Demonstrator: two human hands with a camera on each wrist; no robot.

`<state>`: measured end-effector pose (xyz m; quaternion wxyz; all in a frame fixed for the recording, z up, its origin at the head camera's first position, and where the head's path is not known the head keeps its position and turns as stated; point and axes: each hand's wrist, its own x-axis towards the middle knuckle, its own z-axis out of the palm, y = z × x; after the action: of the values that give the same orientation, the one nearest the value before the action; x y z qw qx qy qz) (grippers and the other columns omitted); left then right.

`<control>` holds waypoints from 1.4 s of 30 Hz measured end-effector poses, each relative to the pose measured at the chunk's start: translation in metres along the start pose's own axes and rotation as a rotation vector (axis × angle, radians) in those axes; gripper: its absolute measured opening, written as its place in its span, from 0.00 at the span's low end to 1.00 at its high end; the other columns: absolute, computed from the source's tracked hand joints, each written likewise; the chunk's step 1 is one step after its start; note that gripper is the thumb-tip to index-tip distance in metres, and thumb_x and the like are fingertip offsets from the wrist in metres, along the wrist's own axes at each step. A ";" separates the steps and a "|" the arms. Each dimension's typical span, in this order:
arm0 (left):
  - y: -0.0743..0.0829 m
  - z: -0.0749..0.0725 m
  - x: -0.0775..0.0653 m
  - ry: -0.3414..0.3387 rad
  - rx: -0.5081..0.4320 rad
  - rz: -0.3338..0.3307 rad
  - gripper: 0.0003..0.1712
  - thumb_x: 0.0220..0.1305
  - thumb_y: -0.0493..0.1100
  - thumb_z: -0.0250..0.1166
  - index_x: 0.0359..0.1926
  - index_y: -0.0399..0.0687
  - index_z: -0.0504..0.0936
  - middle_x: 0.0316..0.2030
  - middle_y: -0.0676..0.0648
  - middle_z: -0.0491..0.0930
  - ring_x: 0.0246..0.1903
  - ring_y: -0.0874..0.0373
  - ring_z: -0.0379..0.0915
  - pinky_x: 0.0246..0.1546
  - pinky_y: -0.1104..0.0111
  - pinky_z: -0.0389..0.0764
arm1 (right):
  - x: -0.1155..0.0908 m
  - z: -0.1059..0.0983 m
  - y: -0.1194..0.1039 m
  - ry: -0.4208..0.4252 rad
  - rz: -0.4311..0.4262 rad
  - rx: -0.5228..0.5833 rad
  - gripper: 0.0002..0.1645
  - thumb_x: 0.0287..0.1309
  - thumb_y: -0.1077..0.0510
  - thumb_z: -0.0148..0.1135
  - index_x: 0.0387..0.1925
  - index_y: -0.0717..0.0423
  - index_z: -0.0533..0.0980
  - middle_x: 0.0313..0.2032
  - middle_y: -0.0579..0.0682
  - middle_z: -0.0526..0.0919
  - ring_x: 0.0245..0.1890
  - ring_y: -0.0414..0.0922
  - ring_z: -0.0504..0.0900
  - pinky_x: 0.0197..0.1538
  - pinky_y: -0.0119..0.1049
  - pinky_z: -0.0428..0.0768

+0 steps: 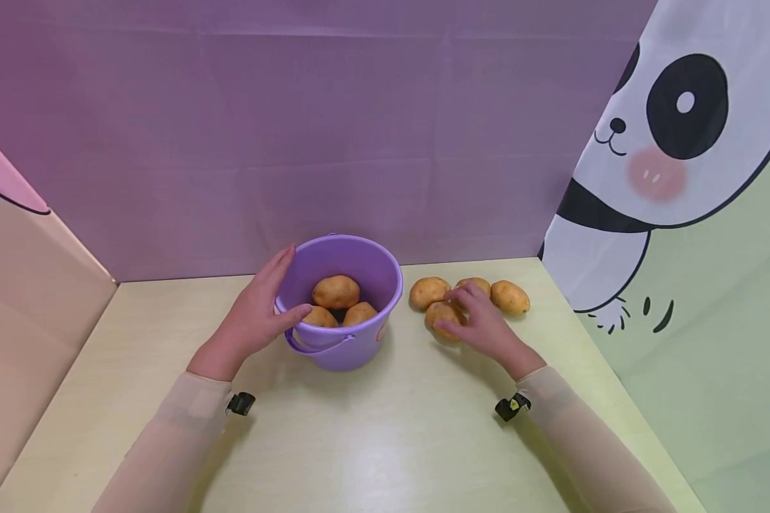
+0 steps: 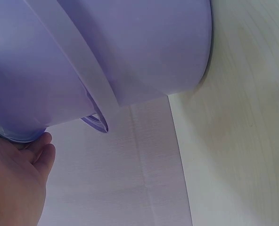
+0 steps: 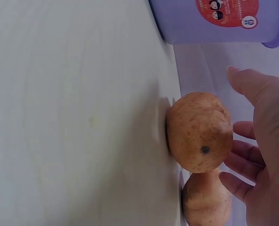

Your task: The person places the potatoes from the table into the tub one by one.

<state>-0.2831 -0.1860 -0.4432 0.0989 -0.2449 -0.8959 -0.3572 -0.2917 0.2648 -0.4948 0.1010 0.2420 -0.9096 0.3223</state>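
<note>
A purple bucket [image 1: 334, 353] stands upright on the table, with three potatoes [image 1: 336, 292] visible inside. My left hand [image 1: 257, 306] holds the bucket's left rim, its thumb over the edge and its fingers along the outer side. In the left wrist view, the hand [image 2: 14, 179] shows at the rim. To the right of the bucket lies a group of loose potatoes [image 1: 429, 293]. Over the nearest potato [image 3: 199, 133] my right hand [image 1: 481, 320] reaches with fingers spread. Its thumb stands apart from that potato, and the fingers lie close behind it.
The bucket's handle [image 1: 317, 349] hangs down its front. A purple backdrop [image 1: 334, 142] rises behind the table [image 1: 359, 442]. On the right stands a panel with a panda drawing [image 1: 654, 142], and a pale panel [image 1: 26, 306] stands on the left.
</note>
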 end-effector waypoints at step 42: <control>-0.001 0.000 0.000 0.001 -0.015 -0.001 0.60 0.71 0.59 0.72 0.91 0.46 0.49 0.89 0.42 0.48 0.86 0.35 0.46 0.79 0.29 0.58 | 0.001 0.022 0.000 -0.026 0.004 -0.111 0.37 0.56 0.55 0.88 0.63 0.59 0.80 0.56 0.58 0.78 0.58 0.57 0.77 0.67 0.57 0.79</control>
<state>-0.2832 -0.1867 -0.4440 0.0975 -0.2450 -0.8932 -0.3641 -0.2931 0.2507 -0.5120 0.1019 0.2382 -0.9278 0.2684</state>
